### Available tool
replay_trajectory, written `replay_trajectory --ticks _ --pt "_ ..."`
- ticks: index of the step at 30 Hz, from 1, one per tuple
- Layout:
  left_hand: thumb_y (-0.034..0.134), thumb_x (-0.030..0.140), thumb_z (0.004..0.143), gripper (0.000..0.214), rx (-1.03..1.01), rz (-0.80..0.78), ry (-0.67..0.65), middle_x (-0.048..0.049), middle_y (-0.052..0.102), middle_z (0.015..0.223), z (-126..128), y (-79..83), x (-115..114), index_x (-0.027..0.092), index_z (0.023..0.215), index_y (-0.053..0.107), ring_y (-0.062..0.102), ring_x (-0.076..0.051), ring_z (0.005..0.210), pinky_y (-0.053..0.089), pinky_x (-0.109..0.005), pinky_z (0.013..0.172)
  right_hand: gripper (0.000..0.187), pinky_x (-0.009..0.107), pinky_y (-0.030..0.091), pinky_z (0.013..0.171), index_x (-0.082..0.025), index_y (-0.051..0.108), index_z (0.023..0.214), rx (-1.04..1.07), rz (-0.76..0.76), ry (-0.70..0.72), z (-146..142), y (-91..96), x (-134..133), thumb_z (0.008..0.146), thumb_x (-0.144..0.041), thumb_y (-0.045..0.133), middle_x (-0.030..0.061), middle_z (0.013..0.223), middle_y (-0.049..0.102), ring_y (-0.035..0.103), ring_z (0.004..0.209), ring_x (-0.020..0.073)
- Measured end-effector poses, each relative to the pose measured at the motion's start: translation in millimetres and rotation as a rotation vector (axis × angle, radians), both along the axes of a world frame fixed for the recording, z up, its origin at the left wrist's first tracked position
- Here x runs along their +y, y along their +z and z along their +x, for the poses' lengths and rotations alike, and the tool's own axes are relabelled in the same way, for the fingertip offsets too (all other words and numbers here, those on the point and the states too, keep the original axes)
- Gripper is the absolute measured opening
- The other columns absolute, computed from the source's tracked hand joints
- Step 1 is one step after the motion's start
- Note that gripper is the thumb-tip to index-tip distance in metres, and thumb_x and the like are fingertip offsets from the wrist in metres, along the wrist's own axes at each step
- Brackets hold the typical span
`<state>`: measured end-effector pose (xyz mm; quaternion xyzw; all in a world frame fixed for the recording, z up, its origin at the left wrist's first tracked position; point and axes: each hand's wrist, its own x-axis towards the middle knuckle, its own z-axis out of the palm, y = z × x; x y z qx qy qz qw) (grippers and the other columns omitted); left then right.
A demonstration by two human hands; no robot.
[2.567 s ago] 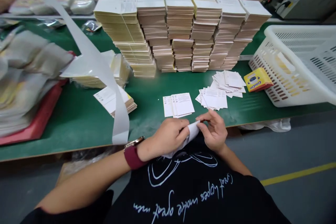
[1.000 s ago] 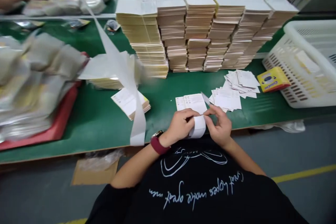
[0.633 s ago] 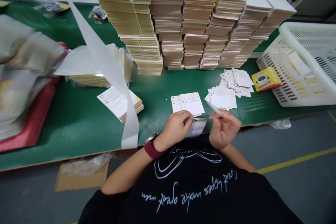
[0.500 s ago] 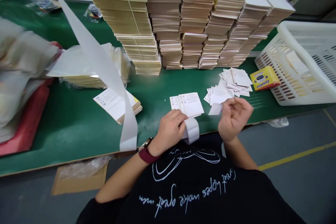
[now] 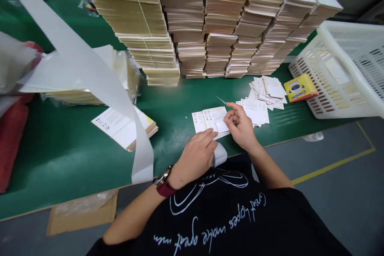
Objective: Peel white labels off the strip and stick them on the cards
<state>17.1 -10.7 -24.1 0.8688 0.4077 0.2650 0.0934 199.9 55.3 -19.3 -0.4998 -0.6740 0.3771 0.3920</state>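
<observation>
My left hand (image 5: 195, 158) rests at the near edge of the green table (image 5: 75, 144), fingers curled over a small roll of white label tape (image 5: 220, 155). My right hand (image 5: 240, 125) pinches a small white sticker (image 5: 222, 126) and presses it onto the top card of a short fanned pile of white cards (image 5: 207, 118) in front of me. Just right of that pile lies a bigger spread of white cards (image 5: 261, 98).
Tall stacks of cream card packs (image 5: 210, 20) fill the back. A yellow carton (image 5: 300, 88) lies beside a white slotted basket (image 5: 345, 68) at right. A long white backing strip (image 5: 90, 76) hangs over the left side above a small card stack (image 5: 124, 122); bagged goods and a red tray sit far left.
My right hand peeled a sticker off the roll, lifted it away, then came down onto the card pile. My left hand with the roll stayed at the table edge. The view tilted closer.
</observation>
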Motion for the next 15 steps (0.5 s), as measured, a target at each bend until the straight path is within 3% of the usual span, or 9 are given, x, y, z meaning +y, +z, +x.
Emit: replay_trajectory --ticks 8,12,15 --pt "0.047 0.002 0.076 0.026 0.055 -0.045 0.013 -0.0141 0.063 0.124 0.1 4.7 0.6 0.011 0.093 0.064 0.058 -0.029 0.117 0.054 -0.045 0.095 0.044 0.026 0.046 0.059 -0.026 0.047 0.129 -0.112 0.002 0.011 -1.5 -3.9 0.8 0.086 -0.013 0.051 -0.001 0.084 0.057 0.053 0.064 0.0109" --pt "0.047 0.002 0.075 0.029 0.093 -0.037 -0.011 -0.0133 0.061 0.13 1.3 4.1 1.4 0.01 0.098 0.064 0.056 -0.029 0.121 0.052 -0.045 0.098 0.044 0.032 0.049 0.069 -0.025 0.047 0.133 -0.388 0.132 0.016 -5.0 -1.1 -1.0 0.09 -0.015 0.045 0.0053 0.096 0.06 0.058 0.077 0.0166" --pt "0.048 0.002 0.074 0.03 0.09 -0.04 -0.011 -0.0134 0.062 0.129 1.3 2.6 1.6 0.009 0.098 0.064 0.056 -0.029 0.121 0.051 -0.045 0.099 0.049 0.033 0.047 0.066 -0.022 0.044 0.14 -0.669 0.137 -0.065 -5.9 5.0 -1.2 0.092 -0.022 0.046 0.0104 0.103 0.061 0.059 0.084 0.0219"
